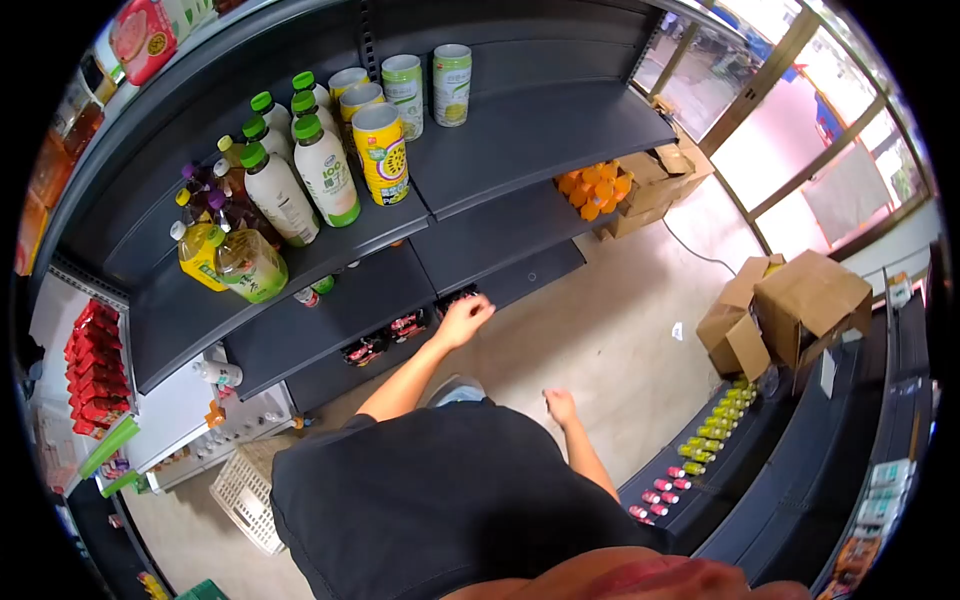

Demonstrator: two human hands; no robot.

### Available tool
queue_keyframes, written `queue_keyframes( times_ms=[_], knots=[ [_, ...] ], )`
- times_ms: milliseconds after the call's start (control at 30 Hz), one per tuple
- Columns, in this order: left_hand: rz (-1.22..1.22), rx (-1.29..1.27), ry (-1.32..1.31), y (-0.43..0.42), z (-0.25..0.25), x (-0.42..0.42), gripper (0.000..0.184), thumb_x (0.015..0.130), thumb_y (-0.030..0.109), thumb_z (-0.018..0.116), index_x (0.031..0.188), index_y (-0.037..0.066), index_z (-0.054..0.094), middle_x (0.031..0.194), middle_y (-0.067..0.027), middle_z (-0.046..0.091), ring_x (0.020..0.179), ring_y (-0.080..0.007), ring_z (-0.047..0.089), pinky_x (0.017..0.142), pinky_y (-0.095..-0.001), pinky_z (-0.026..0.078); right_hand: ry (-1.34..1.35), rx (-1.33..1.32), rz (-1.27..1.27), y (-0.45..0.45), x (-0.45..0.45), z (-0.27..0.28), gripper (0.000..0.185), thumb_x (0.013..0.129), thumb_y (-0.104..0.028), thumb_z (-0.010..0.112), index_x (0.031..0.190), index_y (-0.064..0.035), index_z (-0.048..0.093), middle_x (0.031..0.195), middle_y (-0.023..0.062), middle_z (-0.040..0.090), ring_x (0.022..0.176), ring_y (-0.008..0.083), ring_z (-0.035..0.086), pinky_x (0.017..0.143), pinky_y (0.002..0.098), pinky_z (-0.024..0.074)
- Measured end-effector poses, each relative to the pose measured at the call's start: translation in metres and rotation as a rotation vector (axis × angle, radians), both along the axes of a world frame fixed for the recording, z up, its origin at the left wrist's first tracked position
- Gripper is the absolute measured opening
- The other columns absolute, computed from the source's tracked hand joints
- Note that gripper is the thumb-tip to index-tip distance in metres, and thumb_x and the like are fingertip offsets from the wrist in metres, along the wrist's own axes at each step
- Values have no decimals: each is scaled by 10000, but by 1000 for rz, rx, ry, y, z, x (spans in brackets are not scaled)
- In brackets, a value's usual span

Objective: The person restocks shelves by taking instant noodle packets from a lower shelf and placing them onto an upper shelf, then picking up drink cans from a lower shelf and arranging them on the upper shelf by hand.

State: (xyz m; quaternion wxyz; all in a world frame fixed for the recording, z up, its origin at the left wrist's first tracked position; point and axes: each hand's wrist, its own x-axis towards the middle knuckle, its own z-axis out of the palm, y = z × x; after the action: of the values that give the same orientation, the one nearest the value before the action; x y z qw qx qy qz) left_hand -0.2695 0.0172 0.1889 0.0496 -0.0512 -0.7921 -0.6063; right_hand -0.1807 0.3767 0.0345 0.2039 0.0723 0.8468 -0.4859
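My left hand [467, 321] is stretched forward over the front edge of the lower shelves, its fingers curled, with nothing visible in them. Just beside it, partly hidden by the hand, is a group of dark packs [456, 297] on the bottom shelf. More dark red-and-black packs [408, 325] stand to its left. My right hand [560, 406] hangs over the floor near my body, loosely closed, and no object shows in it.
White bottles with green caps [325, 170], yellow cans [381, 155] and pale green cans [452, 85] fill part of the upper shelf [540, 130]. Orange packs [595, 190] sit lower right. Cardboard boxes [812, 300] and a white basket [245, 500] stand on the floor.
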Motion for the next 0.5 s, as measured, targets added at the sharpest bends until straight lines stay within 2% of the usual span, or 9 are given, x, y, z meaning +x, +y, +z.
queue_keyframes(
  times_ms=[100,200,267,300,333,400,500],
  knots=[
    [102,85,120,18,86,-63,279,964,280,680,862,29,613,655,-37,558,623,-101,497,586,-320,422,159,-60,67,-22,-96,65,360,965,-282,612,676,-72,562,606,-4,548,567,100,491,548,301,408],
    [156,145,284,14,147,-114,256,961,240,683,859,16,615,650,-29,559,618,-91,506,592,-298,422,207,-176,100,-64,-164,166,382,1002,-245,610,674,-77,509,605,-18,509,568,83,455,540,282,376],
    [211,160,355,0,168,-149,196,957,191,687,890,17,623,681,-8,573,641,-88,516,615,-280,427,307,-222,151,-87,-204,202,414,1025,-240,612,665,-85,478,603,-27,483,570,71,427,532,277,350],
    [230,186,353,-9,172,-166,150,954,156,688,923,22,628,712,12,584,668,-83,525,637,-266,432,365,-255,147,-100,-221,216,431,1010,-194,637,650,-83,428,590,-47,433,560,54,369,504,280,312],
    [248,212,349,-17,176,-182,110,952,121,689,955,26,634,742,32,596,695,-78,533,659,-252,437,397,-278,179,-114,-236,235,413,1006,-184,642,660,-72,446,594,-42,438,567,57,373,509,281,318],
    [426,203,438,-33,194,-208,201,928,73,697,1106,42,610,873,7,613,780,-100,555,685,-258,451,517,-307,245,-141,-272,273,376,1004,-170,648,687,-48,485,600,-31,446,582,59,382,522,278,330],
    [712,291,449,-50,186,-261,481,878,57,721,1312,92,519,1104,-76,595,970,-170,578,772,-310,484,684,-328,311,-177,-334,294,333,1008,-154,650,726,-20,533,623,-17,463,617,54,402,553,264,353]
  ],
)
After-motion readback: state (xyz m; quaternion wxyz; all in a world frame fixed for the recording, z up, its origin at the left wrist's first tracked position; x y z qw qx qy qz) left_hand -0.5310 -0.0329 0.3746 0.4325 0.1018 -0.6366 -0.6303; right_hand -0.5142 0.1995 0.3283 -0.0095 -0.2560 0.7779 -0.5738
